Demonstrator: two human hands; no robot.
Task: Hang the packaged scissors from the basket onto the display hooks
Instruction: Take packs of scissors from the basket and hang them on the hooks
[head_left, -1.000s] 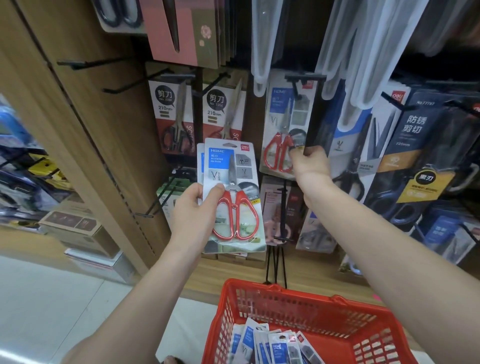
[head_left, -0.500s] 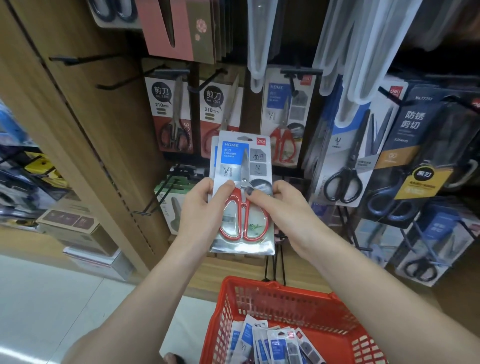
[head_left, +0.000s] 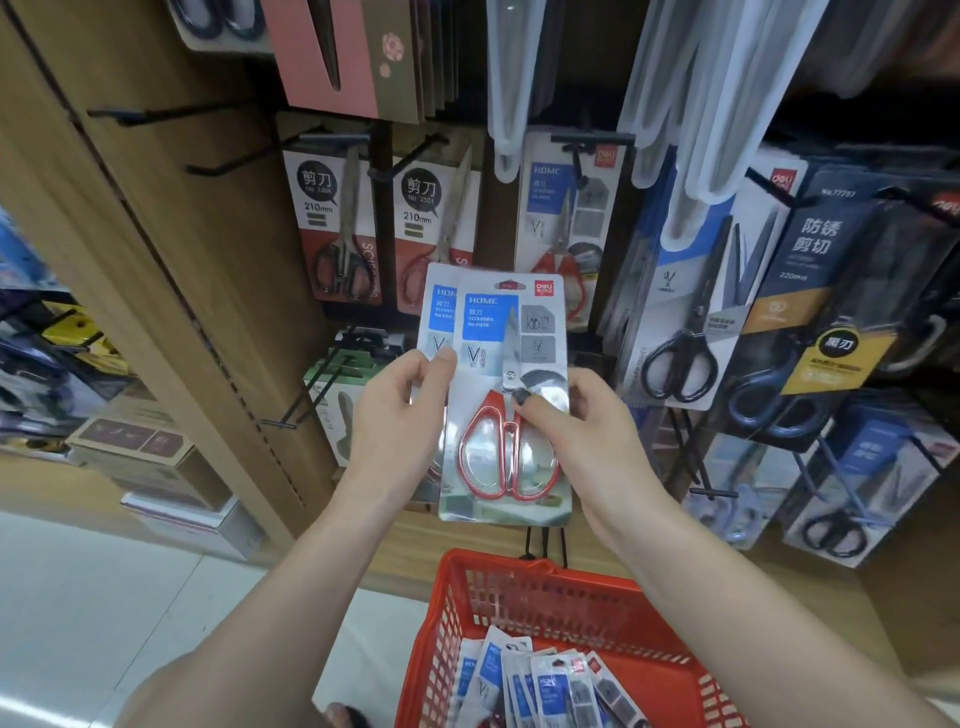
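Red plastic mesh basket (head_left: 524, 597) nearest, bottom centre; more blue-and-white carded scissor packs (head_left: 540, 680) stand inside it; above basket, both hands hold two overlapped blister packs of red-handled scissors (head_left: 506, 395) upright before display; left hand (head_left: 397, 415) grips packs' left edge, thumb on front; right hand (head_left: 576, 431) pinches front pack near scissor pivot, thumb on top; behind, matching pack (head_left: 566, 223) hangs on black metal display hook (head_left: 592, 140); black-handled scissor packs (head_left: 691, 291) hang to right.

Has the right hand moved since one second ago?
Yes. The right hand left the hanging red-handled pack on the hook, coming down and left to pinch the front pack.
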